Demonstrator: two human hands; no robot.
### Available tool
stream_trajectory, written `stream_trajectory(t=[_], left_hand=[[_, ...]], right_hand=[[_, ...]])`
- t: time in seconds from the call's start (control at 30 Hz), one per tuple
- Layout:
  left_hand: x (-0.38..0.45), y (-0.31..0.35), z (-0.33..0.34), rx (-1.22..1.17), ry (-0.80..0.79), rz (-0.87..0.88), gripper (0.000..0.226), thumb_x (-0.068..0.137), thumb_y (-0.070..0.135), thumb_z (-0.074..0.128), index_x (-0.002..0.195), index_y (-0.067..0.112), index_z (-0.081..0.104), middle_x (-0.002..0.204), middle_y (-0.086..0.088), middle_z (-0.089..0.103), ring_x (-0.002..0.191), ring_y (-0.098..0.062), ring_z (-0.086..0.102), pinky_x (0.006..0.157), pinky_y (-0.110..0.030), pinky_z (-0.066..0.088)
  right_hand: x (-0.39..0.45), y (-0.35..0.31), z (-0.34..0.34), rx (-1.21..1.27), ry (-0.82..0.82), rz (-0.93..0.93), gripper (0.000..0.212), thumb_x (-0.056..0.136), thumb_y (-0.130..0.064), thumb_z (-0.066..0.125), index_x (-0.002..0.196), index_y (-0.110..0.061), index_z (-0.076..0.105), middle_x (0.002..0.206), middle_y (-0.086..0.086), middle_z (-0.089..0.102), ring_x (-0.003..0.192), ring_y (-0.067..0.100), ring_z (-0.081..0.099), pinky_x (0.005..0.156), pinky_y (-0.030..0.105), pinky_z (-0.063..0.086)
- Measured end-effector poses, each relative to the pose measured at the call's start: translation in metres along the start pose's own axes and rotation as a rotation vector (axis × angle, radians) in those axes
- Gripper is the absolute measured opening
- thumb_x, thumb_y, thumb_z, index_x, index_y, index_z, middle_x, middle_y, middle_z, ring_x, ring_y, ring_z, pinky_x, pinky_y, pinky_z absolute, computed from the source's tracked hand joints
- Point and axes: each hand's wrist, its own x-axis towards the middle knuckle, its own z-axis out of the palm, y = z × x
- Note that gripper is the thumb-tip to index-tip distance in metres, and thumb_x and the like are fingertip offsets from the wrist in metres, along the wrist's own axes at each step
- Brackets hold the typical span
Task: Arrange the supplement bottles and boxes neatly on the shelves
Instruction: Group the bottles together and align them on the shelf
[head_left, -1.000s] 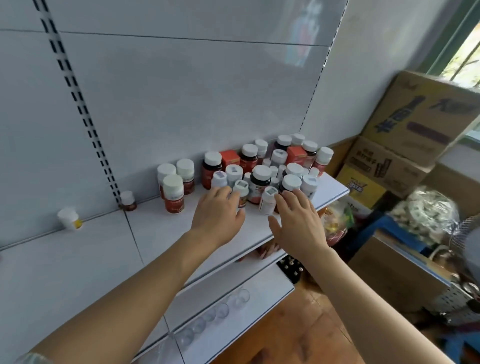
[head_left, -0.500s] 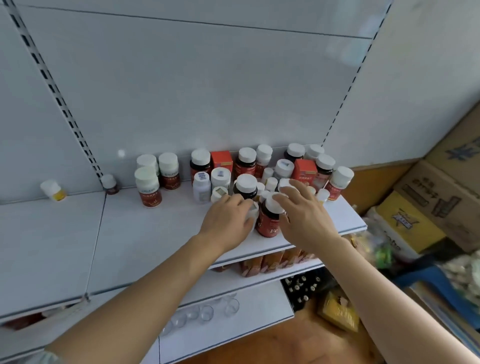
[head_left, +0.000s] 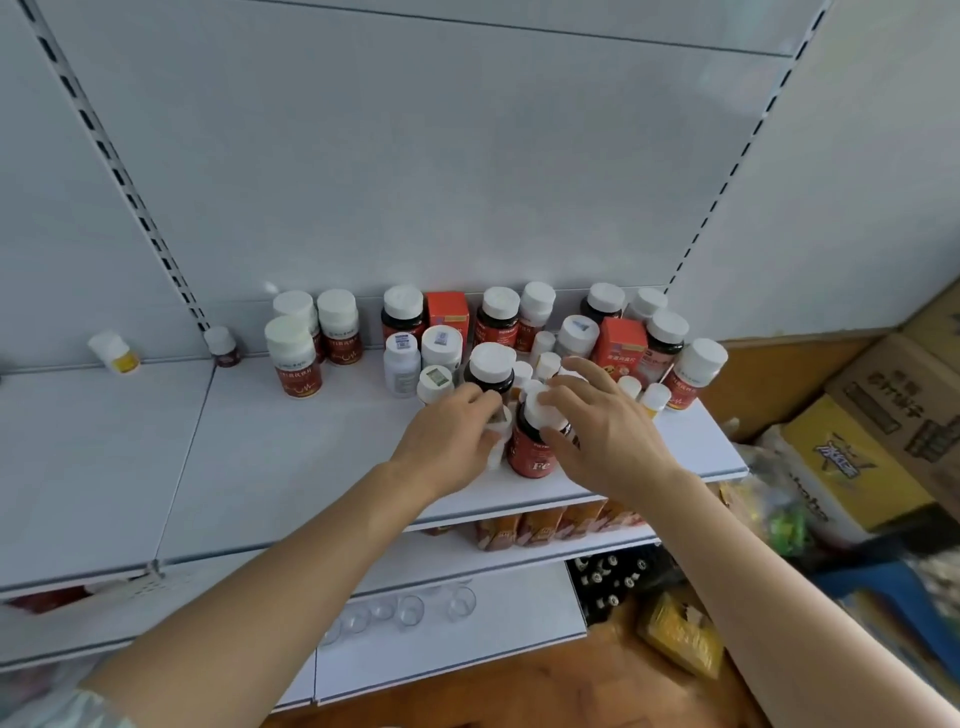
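Many white-capped supplement bottles stand crowded on the right part of the white shelf (head_left: 311, 467), with two red boxes (head_left: 447, 317) (head_left: 618, 348) among them. My left hand (head_left: 447, 447) curls its fingers round a small white bottle (head_left: 497, 439) at the front of the cluster; most of that bottle is hidden. My right hand (head_left: 602, 436) holds the red "Fe" bottle (head_left: 530, 457) beside it, fingers over the white cap and thumb along its side. Three red-labelled bottles (head_left: 293, 358) stand apart to the left.
A small yellow-labelled bottle (head_left: 111, 352) and a small dark one (head_left: 221, 345) stand far left at the back panel. Orange boxes (head_left: 545, 525) sit on the shelf below, clear cups (head_left: 410, 608) lower down. Stacked cardboard boxes (head_left: 893, 410) and bags crowd the floor on the right.
Both hands have moved forward into the bottle cluster. My left hand closed round the small white bottle and my right took the red bottle. The view turned left.
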Motion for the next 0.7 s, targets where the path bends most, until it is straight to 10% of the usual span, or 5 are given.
stream_trajectory(t=[0.27,0.7], left_hand=[[-0.008,-0.024,-0.038,-0.420,-0.039,-0.145,0.033,0.094,0.024,0.062,0.126,0.028,0.059,0.117,0.010,0.054,0.100,-0.009,0.059,0.093,-0.033,0.051],[-0.042,-0.022,-0.067,-0.617,0.065,-0.290,0.031,0.093,0.021,0.065,0.122,0.029,0.065,0.123,0.011,0.064,0.112,-0.007,0.061,0.096,-0.037,0.053]], right_hand=[[0.017,-0.006,-0.018,0.349,0.116,0.021,0.028,0.090,-0.025,0.064,0.116,-0.017,0.060,0.120,-0.003,0.060,0.086,0.022,0.063,0.070,0.032,0.052],[0.035,-0.035,-0.015,0.480,0.132,-0.080,0.028,0.090,-0.022,0.066,0.118,-0.017,0.063,0.121,-0.004,0.060,0.084,0.019,0.063,0.070,0.040,0.055]])
